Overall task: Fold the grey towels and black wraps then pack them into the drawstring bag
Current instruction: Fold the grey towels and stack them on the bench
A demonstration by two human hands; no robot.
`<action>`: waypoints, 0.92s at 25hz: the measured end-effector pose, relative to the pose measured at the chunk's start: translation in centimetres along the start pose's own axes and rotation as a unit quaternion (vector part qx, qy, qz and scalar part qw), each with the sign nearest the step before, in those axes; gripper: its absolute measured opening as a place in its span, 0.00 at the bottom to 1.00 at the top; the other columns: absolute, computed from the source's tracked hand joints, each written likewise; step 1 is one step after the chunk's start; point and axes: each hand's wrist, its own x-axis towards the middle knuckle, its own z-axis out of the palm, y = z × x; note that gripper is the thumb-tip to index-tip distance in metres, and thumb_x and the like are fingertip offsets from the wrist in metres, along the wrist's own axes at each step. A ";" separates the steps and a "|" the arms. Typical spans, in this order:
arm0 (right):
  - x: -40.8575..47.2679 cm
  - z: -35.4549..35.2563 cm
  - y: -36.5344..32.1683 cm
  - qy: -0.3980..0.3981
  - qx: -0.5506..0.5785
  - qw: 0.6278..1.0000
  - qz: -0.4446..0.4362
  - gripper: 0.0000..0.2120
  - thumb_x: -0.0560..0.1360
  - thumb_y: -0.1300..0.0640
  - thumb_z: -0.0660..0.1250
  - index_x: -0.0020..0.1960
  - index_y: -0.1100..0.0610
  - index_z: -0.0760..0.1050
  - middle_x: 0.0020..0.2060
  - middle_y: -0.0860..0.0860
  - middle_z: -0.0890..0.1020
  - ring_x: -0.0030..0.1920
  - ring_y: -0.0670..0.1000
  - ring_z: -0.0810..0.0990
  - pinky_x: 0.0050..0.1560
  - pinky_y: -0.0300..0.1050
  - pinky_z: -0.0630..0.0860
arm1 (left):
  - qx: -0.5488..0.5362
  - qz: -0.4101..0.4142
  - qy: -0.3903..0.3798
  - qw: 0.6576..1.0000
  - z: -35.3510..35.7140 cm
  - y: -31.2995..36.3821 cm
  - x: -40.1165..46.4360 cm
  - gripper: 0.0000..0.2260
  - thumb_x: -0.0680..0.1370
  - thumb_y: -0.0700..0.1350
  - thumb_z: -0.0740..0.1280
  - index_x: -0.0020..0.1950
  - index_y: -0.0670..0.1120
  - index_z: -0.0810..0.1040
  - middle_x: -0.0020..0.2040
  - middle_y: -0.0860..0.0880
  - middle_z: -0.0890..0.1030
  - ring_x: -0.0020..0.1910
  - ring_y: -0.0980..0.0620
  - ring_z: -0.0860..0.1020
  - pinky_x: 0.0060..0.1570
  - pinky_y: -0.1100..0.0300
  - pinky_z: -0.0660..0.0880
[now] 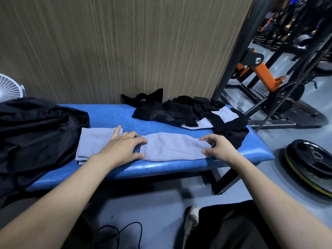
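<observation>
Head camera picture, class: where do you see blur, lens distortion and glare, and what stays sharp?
Head view: the wood-grain wall is streaked by motion blur; wide-angle distortion bows the blue bench and tilts the black rack post; soft glare shines on the bench's front edge; the left hand, right hand and grey towel are fairly sharp.

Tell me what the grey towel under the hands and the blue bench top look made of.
Grey towel: soft matte cloth, probably microfibre, since it creases and lies limp. Blue bench top: likely vinyl or leatherette padding, with a glossy sheen along its rounded front edge.
</observation>
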 end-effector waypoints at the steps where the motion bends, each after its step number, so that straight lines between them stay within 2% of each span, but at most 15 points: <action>1: -0.1 -0.2 -0.2 0.011 0.012 1.000 -0.002 0.17 0.68 0.68 0.75 0.52 0.51 0.81 0.37 0.48 0.73 0.30 0.43 0.71 0.35 0.33 0.71 | -0.004 0.001 0.000 1.000 0.0 0.0 0.0 0.23 0.76 0.63 0.65 0.70 0.62 0.69 0.63 0.59 0.71 0.66 0.56 0.69 0.76 0.47 0.37; 4: -0.6 -0.8 -0.3 0.022 0.092 0.996 -0.003 0.17 0.67 0.71 0.73 0.47 0.51 0.81 0.35 0.50 0.71 0.32 0.46 0.68 0.36 0.38 0.69 | -0.011 0.007 0.007 1.000 0.1 0.1 0.0 0.22 0.75 0.63 0.66 0.69 0.63 0.69 0.61 0.58 0.70 0.66 0.56 0.69 0.76 0.47 0.36; 7: -1.1 -0.9 -0.7 -0.031 0.217 0.975 0.022 0.15 0.70 0.71 0.71 0.52 0.56 0.79 0.34 0.52 0.72 0.32 0.49 0.68 0.33 0.39 0.66 | -0.013 0.011 0.012 1.000 0.2 0.1 0.1 0.22 0.75 0.62 0.66 0.68 0.63 0.70 0.60 0.58 0.71 0.66 0.57 0.69 0.76 0.47 0.35; 10: -1.0 -0.9 -1.1 -0.082 0.341 0.934 0.075 0.17 0.74 0.73 0.68 0.58 0.56 0.77 0.38 0.57 0.80 0.37 0.51 0.75 0.32 0.40 0.70 | -0.022 0.020 0.016 0.999 0.1 0.2 0.1 0.21 0.76 0.61 0.67 0.68 0.64 0.71 0.60 0.57 0.71 0.66 0.57 0.69 0.76 0.48 0.33; 13: -0.6 -1.5 -0.8 -0.076 0.429 0.895 0.101 0.21 0.74 0.73 0.68 0.62 0.56 0.76 0.38 0.55 0.80 0.39 0.52 0.76 0.35 0.42 0.75 | -0.025 0.023 0.021 0.999 0.1 0.4 0.1 0.20 0.76 0.60 0.67 0.68 0.65 0.71 0.59 0.58 0.71 0.65 0.57 0.69 0.76 0.49 0.33; 16: -0.8 -1.9 -0.9 -0.098 0.410 0.902 0.096 0.21 0.73 0.74 0.66 0.61 0.57 0.77 0.40 0.54 0.79 0.40 0.52 0.77 0.34 0.42 0.73 | -0.026 0.021 0.019 0.999 0.1 0.3 0.0 0.20 0.76 0.61 0.66 0.68 0.65 0.71 0.59 0.58 0.71 0.66 0.57 0.68 0.76 0.48 0.33; 19: -1.0 -1.6 -0.9 -0.146 0.363 0.914 0.102 0.19 0.74 0.73 0.66 0.61 0.58 0.79 0.41 0.54 0.77 0.43 0.52 0.75 0.40 0.44 0.68 | -0.027 0.021 0.015 0.999 0.1 0.2 0.1 0.20 0.76 0.61 0.66 0.68 0.65 0.71 0.59 0.58 0.70 0.66 0.57 0.68 0.76 0.48 0.33; 21: -0.9 -1.4 -0.5 -0.127 0.305 0.937 0.110 0.17 0.73 0.72 0.67 0.57 0.57 0.82 0.39 0.57 0.75 0.41 0.53 0.72 0.40 0.45 0.68 | -0.027 0.021 0.014 0.999 0.1 0.3 0.1 0.20 0.76 0.61 0.66 0.67 0.65 0.71 0.59 0.58 0.70 0.65 0.57 0.68 0.76 0.48 0.33; 23: -0.8 -1.3 -0.4 -0.065 0.209 0.972 0.089 0.16 0.72 0.72 0.66 0.54 0.56 0.83 0.37 0.57 0.73 0.37 0.54 0.70 0.36 0.43 0.68 | -0.032 0.018 0.016 0.999 0.1 0.3 0.1 0.20 0.75 0.62 0.67 0.67 0.65 0.71 0.58 0.58 0.70 0.65 0.57 0.69 0.76 0.48 0.34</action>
